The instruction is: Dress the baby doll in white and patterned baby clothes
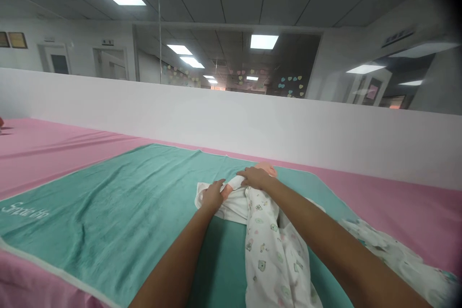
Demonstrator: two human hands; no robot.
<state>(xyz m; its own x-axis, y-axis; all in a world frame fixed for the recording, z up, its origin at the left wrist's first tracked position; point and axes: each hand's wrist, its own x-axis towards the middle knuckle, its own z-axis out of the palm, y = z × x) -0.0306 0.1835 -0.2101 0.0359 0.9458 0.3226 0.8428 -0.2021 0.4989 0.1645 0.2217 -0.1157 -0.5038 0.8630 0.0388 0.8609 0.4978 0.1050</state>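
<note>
What looks like a baby doll [266, 168] lies on a green towel [144, 202], its head at the far side and partly hidden by my right hand. White cloth printed with small bears [265, 240] covers its body and stretches toward me. My left hand [212, 197] is closed on the white garment's sleeve [202, 192], beside the doll's bare forearm [226, 191]. Near the shoulder, my right hand [254, 178] has its fingers closed on the upper part of the sleeve, its arm reaching over the body.
Beneath the towel is a pink sheet [397, 202]. A crumpled printed cloth [397, 250] lies at the right. Along the back runs a low white wall [216, 115], with a glass or mirrored surface [231, 57] above it.
</note>
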